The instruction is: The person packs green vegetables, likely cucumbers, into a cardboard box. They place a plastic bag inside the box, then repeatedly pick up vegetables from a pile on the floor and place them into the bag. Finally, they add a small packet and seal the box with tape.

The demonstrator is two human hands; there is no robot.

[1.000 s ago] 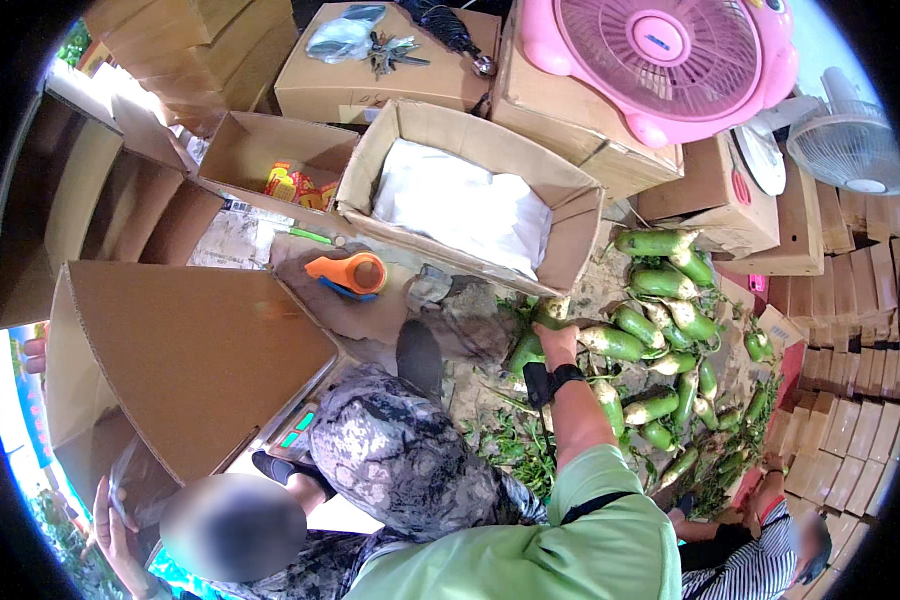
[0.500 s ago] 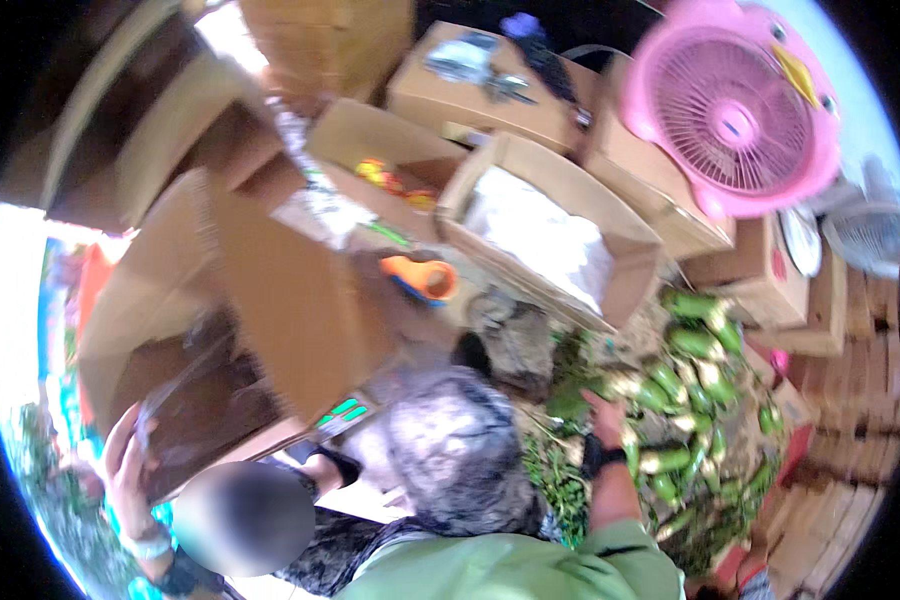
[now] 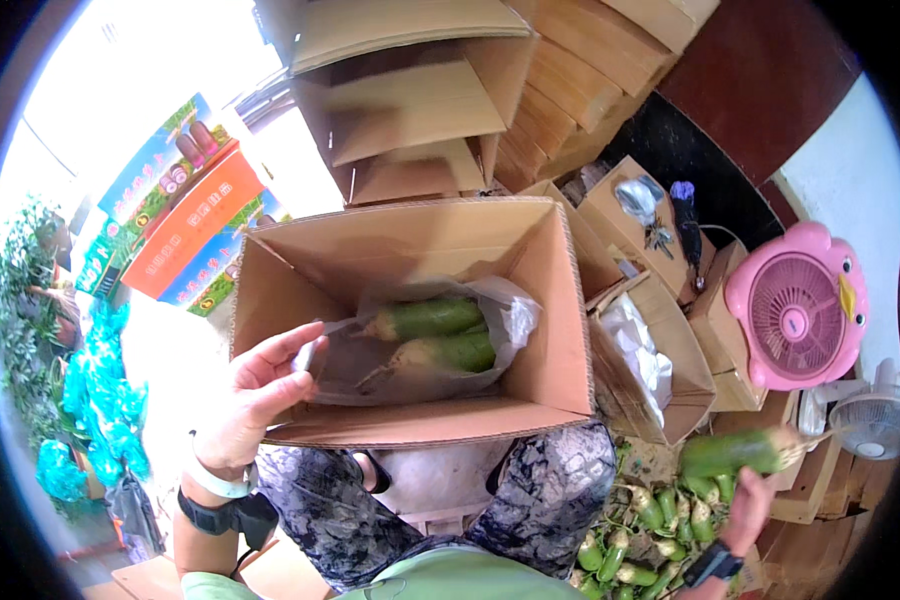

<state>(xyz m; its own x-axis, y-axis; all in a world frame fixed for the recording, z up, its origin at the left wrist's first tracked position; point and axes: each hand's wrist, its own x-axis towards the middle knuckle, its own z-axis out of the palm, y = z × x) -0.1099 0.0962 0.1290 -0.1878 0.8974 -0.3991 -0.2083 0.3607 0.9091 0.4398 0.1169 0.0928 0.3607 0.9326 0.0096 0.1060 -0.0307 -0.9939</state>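
An open cardboard box (image 3: 410, 424) stands in front of me, over my knees. Inside lies a clear plastic bag (image 3: 518, 318) with two green radishes (image 3: 432, 318) in it. At the box's left side, my left hand (image 3: 270, 385) pinches the edge of that bag between thumb and fingers. Out to the right, my right hand (image 3: 748, 512) grips another green radish (image 3: 730, 453), raised above the floor and blurred by motion; its pale root end points right. Below it is a pile of green radishes (image 3: 670, 510) on the floor.
A pink fan (image 3: 792, 310) and a smaller white fan (image 3: 870, 422) stand at the right. Beside my box is a carton with white plastic (image 3: 638, 350). Stacked cartons (image 3: 410, 100) rise behind. Printed boxes (image 3: 185, 215) and turquoise bags (image 3: 100, 385) are at the left.
My right hand has come up from the radish pile with a radish. My view has swung left, so the box now sits centrally with its contents showing. My left hand stays at the bag's edge.
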